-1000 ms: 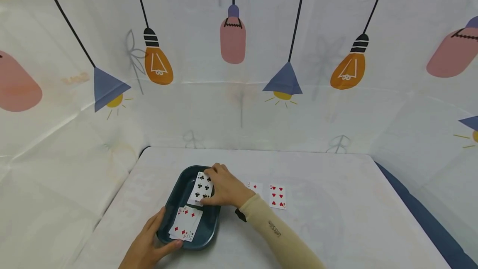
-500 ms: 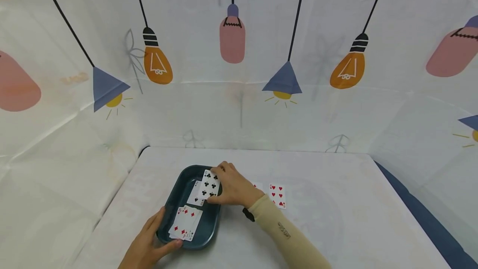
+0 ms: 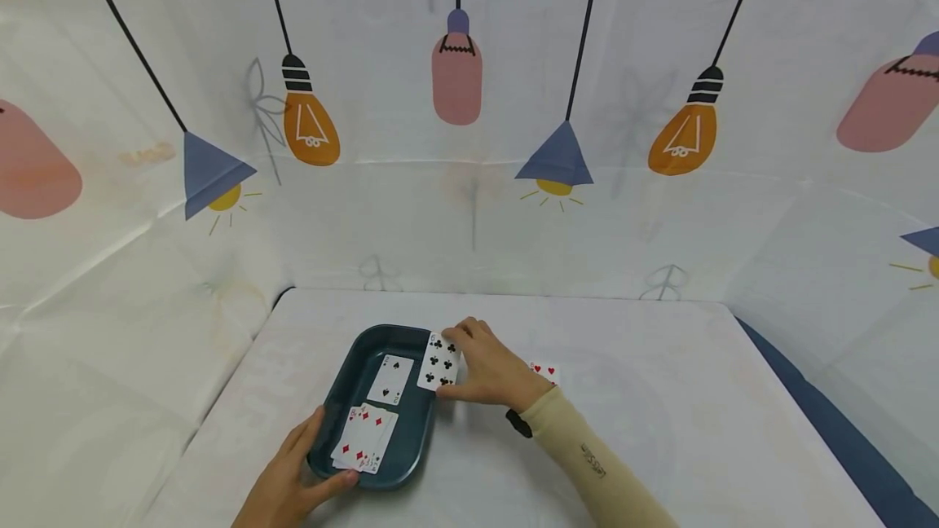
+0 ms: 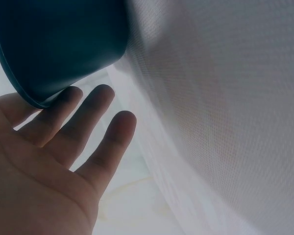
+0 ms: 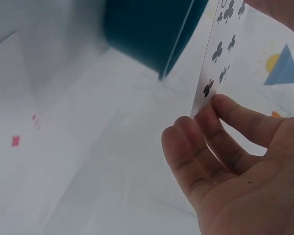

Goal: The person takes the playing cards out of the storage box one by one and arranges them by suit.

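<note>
My right hand (image 3: pixel 487 365) pinches a six of clubs playing card (image 3: pixel 438 361) by its right-hand edges. The card overlaps the right rim of a dark teal tray (image 3: pixel 416 438) in the head view; the right wrist view shows the card (image 5: pixel 216 54) tilted beside the tray wall (image 5: pixel 142 34). Inside the tray lie a two of spades (image 3: pixel 390 380) and, nearer me, a small overlapping pile of diamond cards (image 3: pixel 364 438). My left hand (image 3: pixel 289 479) rests against the tray's near left corner, thumb at the near rim. In the left wrist view its fingers (image 4: pixel 100 105) stretch along the tray's outside.
A six of hearts (image 3: pixel 544 371) lies on the white table (image 3: pixel 704 414) to the right, partly covered by my right forearm. A diamond card (image 5: pixel 14 139) shows on the table in the right wrist view. A white cloth wall printed with lamps (image 3: pixel 469 210) stands behind the table.
My right hand has carried the six of clubs rightward, from over the two of spades to the tray's right rim, uncovering the two of spades. My left hand and the tray stay put.
</note>
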A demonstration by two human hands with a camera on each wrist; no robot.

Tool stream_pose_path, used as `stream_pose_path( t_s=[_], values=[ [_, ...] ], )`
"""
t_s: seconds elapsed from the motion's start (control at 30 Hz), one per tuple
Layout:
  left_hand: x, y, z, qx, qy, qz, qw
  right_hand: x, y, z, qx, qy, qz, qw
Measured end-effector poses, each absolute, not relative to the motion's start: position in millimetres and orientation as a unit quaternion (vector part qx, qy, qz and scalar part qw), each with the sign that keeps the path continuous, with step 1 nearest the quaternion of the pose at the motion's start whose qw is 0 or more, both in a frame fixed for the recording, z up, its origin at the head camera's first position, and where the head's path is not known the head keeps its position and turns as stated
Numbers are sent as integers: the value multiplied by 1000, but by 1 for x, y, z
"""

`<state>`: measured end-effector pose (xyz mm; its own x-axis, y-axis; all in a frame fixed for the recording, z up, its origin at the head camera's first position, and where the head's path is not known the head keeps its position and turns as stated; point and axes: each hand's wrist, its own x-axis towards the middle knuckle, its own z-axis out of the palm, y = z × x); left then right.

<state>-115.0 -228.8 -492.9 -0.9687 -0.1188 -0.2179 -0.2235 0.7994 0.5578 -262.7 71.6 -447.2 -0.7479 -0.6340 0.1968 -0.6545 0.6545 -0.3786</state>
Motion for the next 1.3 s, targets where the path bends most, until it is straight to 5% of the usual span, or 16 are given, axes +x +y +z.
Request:
stream_pose_path(
  t_s=[1.3],
  values=[
    [-114, -230, -494, -88, 943, 310, 87, -266, 182, -487, 301, -931, 206, -18]
  ],
)
